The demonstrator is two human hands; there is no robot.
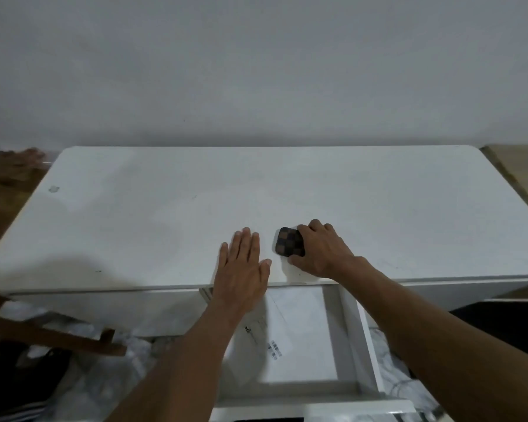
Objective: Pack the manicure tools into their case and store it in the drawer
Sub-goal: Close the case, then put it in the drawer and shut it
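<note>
Case (289,240) sits on the white tabletop (165,208), near the front edge, right of centre. The person's right hand (320,251) is wrapped over its right side: fingers curled on the far right edge, thumb at the near edge, gripping it. Case looks flat on the surface; whether it is lifted at all, can't tell. Left hand (243,266) lies flat just beside the case on its left, palm down, fingers spread and extended, holding nothing, not touching the case. Narrow strip of bare table between the two.

Case is small, roughly square with rounded corners, closed, dark brown and black checkerboard pattern. No logo legible on it.

Directly below the hands, the drawer (348,315) is pulled out toward the person, white walls. Inside lies a white sheet of paper (299,330) with small black print and a barcode-like block; text too small to read. Small grey sticker (53,189) on the table's far left, unreadable. Brown wooden piece (52,333) lower left.
</note>
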